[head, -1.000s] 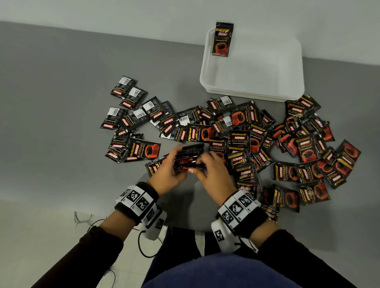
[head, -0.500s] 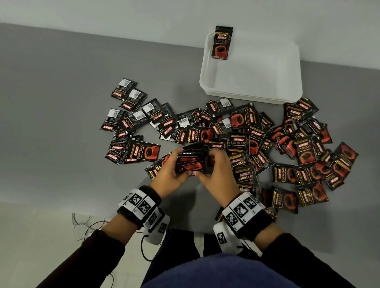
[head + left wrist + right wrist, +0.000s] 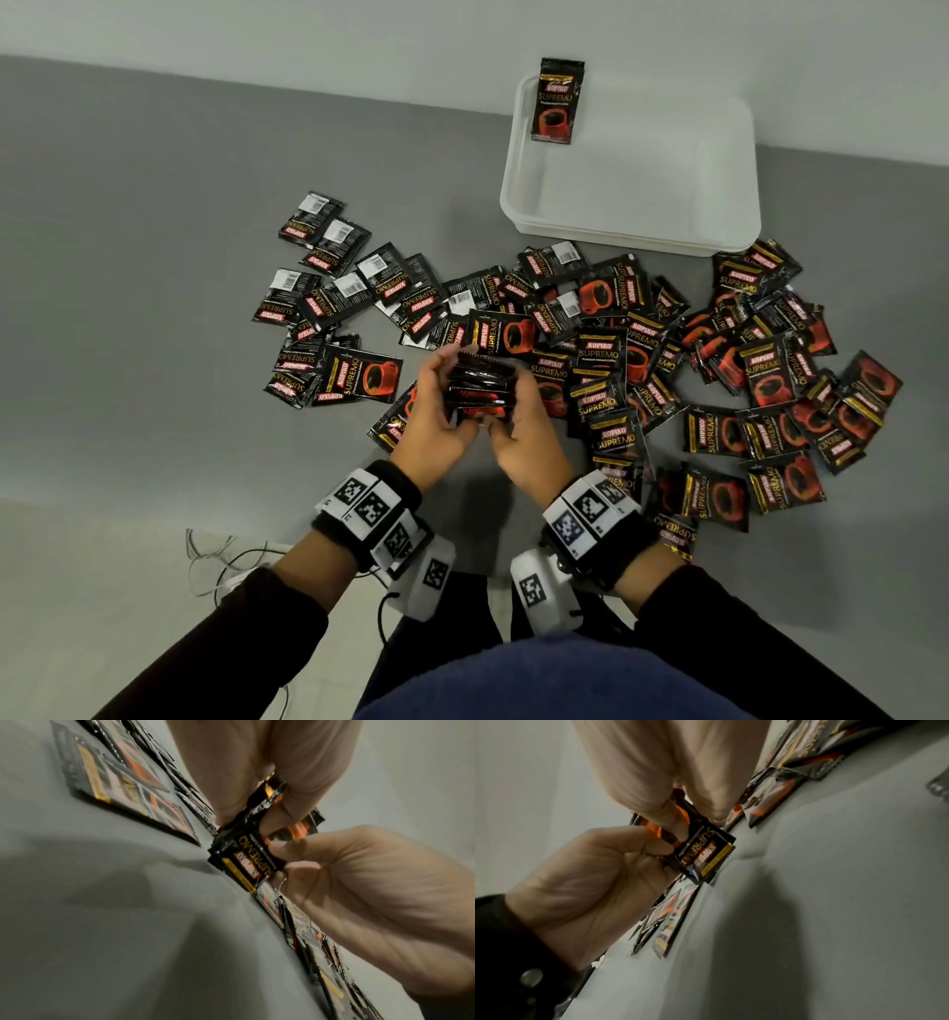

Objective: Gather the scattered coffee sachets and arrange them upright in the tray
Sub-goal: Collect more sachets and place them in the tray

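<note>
Both hands hold one stack of black-and-red coffee sachets (image 3: 480, 388) edge-up just above the grey surface. My left hand (image 3: 436, 411) grips its left side and my right hand (image 3: 518, 421) grips its right side. In the left wrist view the stack (image 3: 253, 858) is pinched by fingers of both hands; the right wrist view shows the same stack (image 3: 703, 852). Many loose sachets (image 3: 770, 390) lie flat around the hands. A white tray (image 3: 719, 226) sits at the back right, with one sachet (image 3: 557, 103) upright against its far left corner.
Sachets showing barcode backs (image 3: 334, 277) spread out to the left of the hands. A light wall runs along the far side behind the tray. White cables (image 3: 221, 560) lie on the pale floor at the lower left. Bare grey surface (image 3: 128, 308) stretches to the left.
The stack in my hands has turned from lying sideways to a more squared, edge-up bundle, and both hands have closed in tighter around it.
</note>
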The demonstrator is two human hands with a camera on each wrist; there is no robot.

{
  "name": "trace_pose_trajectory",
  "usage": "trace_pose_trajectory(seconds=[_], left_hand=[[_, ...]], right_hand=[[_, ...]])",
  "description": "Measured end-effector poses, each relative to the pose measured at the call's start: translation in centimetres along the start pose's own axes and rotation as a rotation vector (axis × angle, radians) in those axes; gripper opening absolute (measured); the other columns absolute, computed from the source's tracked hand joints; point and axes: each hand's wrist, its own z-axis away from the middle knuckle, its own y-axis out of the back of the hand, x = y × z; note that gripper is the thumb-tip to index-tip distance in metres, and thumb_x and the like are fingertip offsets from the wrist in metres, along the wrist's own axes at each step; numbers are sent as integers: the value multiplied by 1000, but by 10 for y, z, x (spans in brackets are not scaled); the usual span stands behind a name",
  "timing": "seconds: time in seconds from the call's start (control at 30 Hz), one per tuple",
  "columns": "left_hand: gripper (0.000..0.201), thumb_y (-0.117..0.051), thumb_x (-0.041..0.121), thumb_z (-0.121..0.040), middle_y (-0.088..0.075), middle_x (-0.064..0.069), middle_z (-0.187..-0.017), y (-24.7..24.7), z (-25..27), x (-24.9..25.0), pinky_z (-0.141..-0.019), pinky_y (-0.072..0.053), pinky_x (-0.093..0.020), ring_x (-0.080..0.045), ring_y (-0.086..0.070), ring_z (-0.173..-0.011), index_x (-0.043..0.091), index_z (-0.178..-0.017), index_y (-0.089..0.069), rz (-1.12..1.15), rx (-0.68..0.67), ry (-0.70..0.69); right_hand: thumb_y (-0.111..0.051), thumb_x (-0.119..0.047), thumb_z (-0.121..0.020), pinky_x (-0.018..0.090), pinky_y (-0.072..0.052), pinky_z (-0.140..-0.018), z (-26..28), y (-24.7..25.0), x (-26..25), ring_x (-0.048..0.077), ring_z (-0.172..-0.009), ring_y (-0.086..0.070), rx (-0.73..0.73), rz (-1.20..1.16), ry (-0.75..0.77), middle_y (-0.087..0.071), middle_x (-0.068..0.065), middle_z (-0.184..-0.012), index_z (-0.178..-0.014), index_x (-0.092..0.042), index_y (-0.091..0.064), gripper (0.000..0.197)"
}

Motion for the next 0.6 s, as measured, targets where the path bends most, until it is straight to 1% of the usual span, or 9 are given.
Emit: trace_pose_trajectory(seconds=[0.1, 0.17, 0.27, 0.33, 0.43, 0.47, 0.5, 0.57, 0.6], left_hand=[[71, -57, -22, -74, -48, -5, -121, 0, 5, -3, -101, -44, -27, -16, -51, -115, 2, -132, -24, -34, -33, 60], [70, -56, -20, -76, -48, -4, -121, 0, 7, -2, -101, -43, -20, -18, -50, -116, 4, -133, -24, -42, -39, 72], [69, -51, -19, -80, -46, -16, -130, -4, 7, 1, -108, -37, -34, -25, -47, -124, 1, -139, -20, -5, -24, 107], [69, -48, -19, -82, -44, -20, -133, -5, 6, 3, -111, -34, -42, -27, -44, -127, 1, -141, -18, 2, -23, 137], [67, -47, -20, -82, -44, -21, -134, -3, 4, 5, -111, -32, -47, -27, -42, -130, -2, -140, -19, -23, -45, 150], [65, -47, -20, -82, -45, -22, -133, -3, 3, 7, -110, -32, -47, -28, -43, -129, -2, -139, -21, -40, -49, 150], [62, -47, -19, -83, -47, -22, -131, -2, 0, 10, -109, -34, -47, -29, -45, -127, -3, -138, -24, -57, -55, 155], [52, -48, -14, -85, -54, -23, -123, 0, -7, 18, -104, -40, -46, -37, -51, -118, -3, -134, -32, -95, -65, 183], [46, -49, -11, -87, -59, -19, -116, 2, -11, 23, -97, -45, -39, -37, -55, -113, -3, -130, -37, -128, -65, 189]], right_hand=[[-54, 16, -75, 36, -35, -110, -4, 4, 3, 23, -123, -47, 22, -22, -34, -46, 12, -128, -124, -31, -28, 73], [-55, 13, -78, 39, -34, -111, -6, 3, 6, 22, -125, -46, -1, 14, -80, -45, 11, -133, -134, -21, -28, 71], [-53, 9, -82, 38, -34, -111, -8, 1, 9, 22, -126, -45, -7, 66, -88, -45, 14, -134, -139, -11, -25, 66], [-51, 9, -83, 27, -33, -109, -8, 0, 10, 19, -125, -45, -10, 78, -62, -45, 12, -134, -138, -11, -25, 65], [-51, 10, -82, 0, -22, -98, -9, -1, 9, 7, -122, -38, -1, 148, -50, -41, 7, -134, -140, -8, -25, 66], [-52, 10, -82, -2, -21, -97, -10, 0, 8, 6, -121, -37, 6, 175, -50, -41, 7, -135, -140, -8, -25, 66], [-53, 9, -82, 3, -22, -101, -12, 1, 6, 8, -124, -38, 9, 190, -58, -41, 8, -136, -140, -8, -26, 66], [-56, 4, -83, 24, -28, -111, -17, 5, -2, 17, -128, -42, 9, 189, -86, -45, 10, -137, -140, -9, -29, 64], [-58, 1, -84, 31, -31, -111, -21, 9, -7, 19, -128, -44, 4, 173, -92, -48, 10, -135, -139, -10, -30, 63]])
